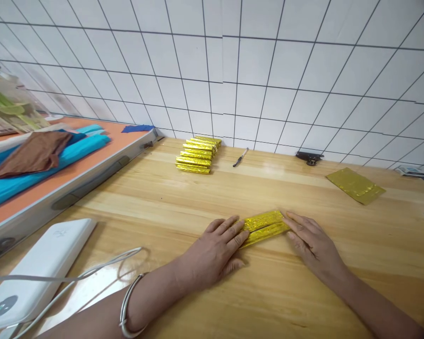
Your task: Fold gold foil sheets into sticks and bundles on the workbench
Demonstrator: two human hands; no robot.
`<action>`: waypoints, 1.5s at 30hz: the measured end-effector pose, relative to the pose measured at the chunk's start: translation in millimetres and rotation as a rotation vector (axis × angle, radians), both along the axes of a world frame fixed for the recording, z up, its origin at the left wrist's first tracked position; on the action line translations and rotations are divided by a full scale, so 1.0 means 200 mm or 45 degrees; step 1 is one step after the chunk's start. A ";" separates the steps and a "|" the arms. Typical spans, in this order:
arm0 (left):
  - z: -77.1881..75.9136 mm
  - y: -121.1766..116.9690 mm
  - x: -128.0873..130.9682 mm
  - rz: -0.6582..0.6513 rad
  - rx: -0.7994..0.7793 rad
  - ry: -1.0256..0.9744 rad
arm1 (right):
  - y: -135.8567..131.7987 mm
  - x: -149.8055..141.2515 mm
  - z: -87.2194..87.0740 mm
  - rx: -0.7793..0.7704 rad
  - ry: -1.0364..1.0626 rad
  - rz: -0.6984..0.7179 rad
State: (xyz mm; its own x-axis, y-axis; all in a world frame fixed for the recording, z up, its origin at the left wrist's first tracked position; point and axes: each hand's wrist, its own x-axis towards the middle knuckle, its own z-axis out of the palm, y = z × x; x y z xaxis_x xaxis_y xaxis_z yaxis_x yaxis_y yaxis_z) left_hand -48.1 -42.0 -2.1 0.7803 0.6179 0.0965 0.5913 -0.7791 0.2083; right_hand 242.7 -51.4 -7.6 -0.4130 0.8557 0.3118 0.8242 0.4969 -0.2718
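Note:
A strip of shiny gold foil paper [263,226], folded lengthwise with a dark slit along its middle, lies on the wooden table in front of me. My left hand [221,247] rests over its left end, fingers stretched out and lying flat on it. At the opposite end is my right hand [313,238], its extended fingertips touching the edge of the strip and its thumb lower down, apart from the fingers. Under my left fingers the strip's left end is hidden.
Behind is a stack of folded gold strips [194,155], beside a pen [240,157]. A black clip [310,157] and flat gold sheets [355,184] lie back right. At left are a white power bank [53,263], a cable [109,259] and an orange-topped ledge [102,162] with cloths.

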 end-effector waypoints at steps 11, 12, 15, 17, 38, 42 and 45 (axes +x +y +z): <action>-0.01 0.00 -0.01 -0.015 0.040 0.060 | 0.02 0.01 -0.04 0.093 -0.029 0.021; -0.01 0.00 -0.01 -0.012 0.040 0.066 | 0.03 0.01 -0.04 0.104 -0.047 0.025; 0.00 0.00 -0.01 -0.016 0.043 0.074 | 0.03 0.02 -0.05 0.121 -0.118 0.034; 0.00 -0.01 -0.01 -0.031 0.044 0.083 | 0.03 0.01 -0.05 0.121 -0.176 0.026; 0.05 0.00 -0.02 -0.145 -0.107 0.153 | -0.04 -0.05 -0.01 0.202 -0.524 0.006; 0.03 0.00 -0.02 -0.128 -0.087 0.160 | -0.09 -0.10 0.01 0.230 -0.519 0.154; 0.03 0.00 -0.02 -0.107 -0.081 0.173 | -0.11 -0.13 0.02 0.161 -0.533 0.228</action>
